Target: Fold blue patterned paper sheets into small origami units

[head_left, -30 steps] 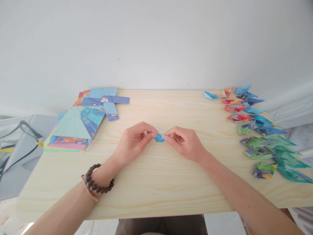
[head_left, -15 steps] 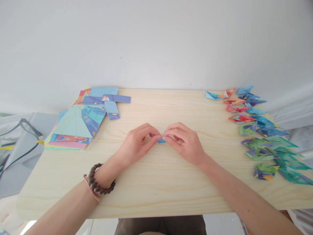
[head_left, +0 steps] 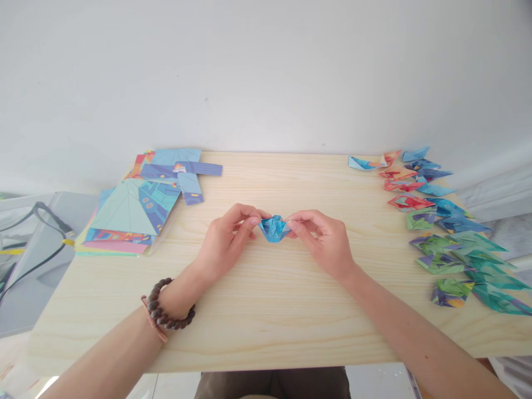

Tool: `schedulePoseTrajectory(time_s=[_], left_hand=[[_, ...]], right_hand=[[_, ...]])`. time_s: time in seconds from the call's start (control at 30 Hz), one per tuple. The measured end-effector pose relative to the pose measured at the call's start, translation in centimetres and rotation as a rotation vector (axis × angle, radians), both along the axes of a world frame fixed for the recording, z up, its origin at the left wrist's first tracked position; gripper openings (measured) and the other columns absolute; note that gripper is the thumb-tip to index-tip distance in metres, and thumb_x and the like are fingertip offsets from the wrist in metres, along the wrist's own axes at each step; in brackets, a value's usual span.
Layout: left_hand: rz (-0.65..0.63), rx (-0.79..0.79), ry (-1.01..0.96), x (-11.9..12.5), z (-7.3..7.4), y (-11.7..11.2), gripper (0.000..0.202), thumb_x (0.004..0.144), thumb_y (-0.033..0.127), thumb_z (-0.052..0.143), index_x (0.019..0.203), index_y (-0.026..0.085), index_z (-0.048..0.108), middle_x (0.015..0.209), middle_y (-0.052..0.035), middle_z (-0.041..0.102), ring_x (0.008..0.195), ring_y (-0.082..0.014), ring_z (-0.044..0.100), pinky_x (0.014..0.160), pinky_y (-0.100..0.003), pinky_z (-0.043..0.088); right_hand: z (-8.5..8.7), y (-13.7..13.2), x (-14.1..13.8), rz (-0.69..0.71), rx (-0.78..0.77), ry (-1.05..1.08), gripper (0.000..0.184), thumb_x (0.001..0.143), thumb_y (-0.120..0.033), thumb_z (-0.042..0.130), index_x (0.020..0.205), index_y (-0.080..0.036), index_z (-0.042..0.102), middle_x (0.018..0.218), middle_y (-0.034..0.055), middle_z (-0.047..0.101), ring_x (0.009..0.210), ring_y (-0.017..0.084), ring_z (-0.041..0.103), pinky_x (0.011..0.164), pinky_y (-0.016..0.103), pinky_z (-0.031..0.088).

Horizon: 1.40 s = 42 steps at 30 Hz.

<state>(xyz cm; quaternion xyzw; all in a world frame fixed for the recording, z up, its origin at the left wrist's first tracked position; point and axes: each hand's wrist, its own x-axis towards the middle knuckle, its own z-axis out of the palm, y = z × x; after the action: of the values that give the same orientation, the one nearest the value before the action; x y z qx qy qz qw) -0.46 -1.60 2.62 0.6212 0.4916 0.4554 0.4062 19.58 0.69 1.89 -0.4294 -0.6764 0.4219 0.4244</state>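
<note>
A small blue folded paper boat point(head_left: 274, 229) is held over the middle of the table between my two hands. My left hand point(head_left: 230, 235) pinches its left tip between thumb and fingers. On the other side, my right hand point(head_left: 322, 238) pinches the right tip the same way. Creased layers show at the boat's centre, and both end points are partly covered by fingertips.
Colourful paper sheets point(head_left: 124, 208) lie stacked at the table's left, with printed paper strips point(head_left: 190, 180) on top. Several folded paper pieces point(head_left: 443, 260) line the right side. A black cable point(head_left: 41, 210) hangs beyond the left edge.
My hands have drawn slightly apart. The blue paper boat, mostly hidden between my fingertips before, is spread wider and shows its folded middle.
</note>
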Motion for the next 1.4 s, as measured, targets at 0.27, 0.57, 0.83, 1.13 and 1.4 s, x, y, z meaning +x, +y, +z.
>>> schedulePoseTrajectory(time_s=[0.27, 0.57, 0.83, 1.13, 1.4], left_hand=[[0.089, -0.047, -0.221, 0.4, 0.5, 0.0, 0.018, 0.092, 0.035, 0.049, 0.092, 0.017, 0.047, 0.099, -0.0095, 0.068, 0.108, -0.0233, 0.061, 0.074, -0.034, 0.059], [-0.022, -0.019, -0.416, -0.2, -0.1, 0.6, 0.016, 0.092, 0.034, 0.049, 0.091, 0.019, 0.045, 0.106, -0.0089, 0.068, 0.105, -0.0208, 0.062, 0.094, -0.044, 0.049], [-0.032, 0.036, -0.343, -0.4, 0.1, 0.4, 0.012, 0.093, 0.031, 0.047, 0.096, 0.02, 0.042, 0.105, -0.0098, 0.068, 0.1, -0.0195, 0.064, 0.091, -0.044, 0.05], [-0.202, 0.292, 0.271, -0.9, 0.1, 0.3, 0.017, 0.082, 0.02, 0.063, 0.099, 0.02, 0.061, 0.123, -0.0104, 0.054, 0.111, -0.0215, 0.055, 0.094, -0.037, 0.048], [-0.157, 0.297, 0.364, -1.1, -0.4, 0.3, 0.007, 0.084, 0.02, 0.059, 0.081, 0.019, 0.066, 0.109, -0.0081, 0.059, 0.095, -0.0166, 0.06, 0.079, -0.028, 0.052]], right_hand=[[-0.1, 0.1, 0.5, 0.053, 0.105, -0.052, 0.01, 0.089, -0.026, 0.054, 0.096, -0.02, 0.055, 0.1, 0.0058, 0.069, 0.082, 0.016, 0.069, 0.073, 0.029, 0.057], [-0.5, 0.7, 0.6, 0.059, 0.097, -0.005, 0.01, 0.092, -0.029, 0.047, 0.097, -0.021, 0.05, 0.104, 0.0067, 0.062, 0.09, 0.016, 0.064, 0.083, 0.035, 0.054], [-0.4, 0.3, 0.3, 0.05, 0.135, 0.013, 0.007, 0.091, -0.026, 0.048, 0.096, -0.021, 0.05, 0.101, 0.0059, 0.062, 0.087, 0.015, 0.065, 0.08, 0.034, 0.055], [0.0, 0.3, 0.7, 0.012, 0.399, -0.213, 0.012, 0.09, -0.019, 0.047, 0.1, -0.022, 0.053, 0.099, 0.0055, 0.066, 0.09, 0.015, 0.063, 0.081, 0.03, 0.052], [0.0, 0.3, 0.6, 0.129, 0.404, -0.263, 0.022, 0.088, -0.018, 0.048, 0.109, -0.023, 0.052, 0.112, 0.0062, 0.063, 0.099, 0.017, 0.062, 0.086, 0.034, 0.052]])
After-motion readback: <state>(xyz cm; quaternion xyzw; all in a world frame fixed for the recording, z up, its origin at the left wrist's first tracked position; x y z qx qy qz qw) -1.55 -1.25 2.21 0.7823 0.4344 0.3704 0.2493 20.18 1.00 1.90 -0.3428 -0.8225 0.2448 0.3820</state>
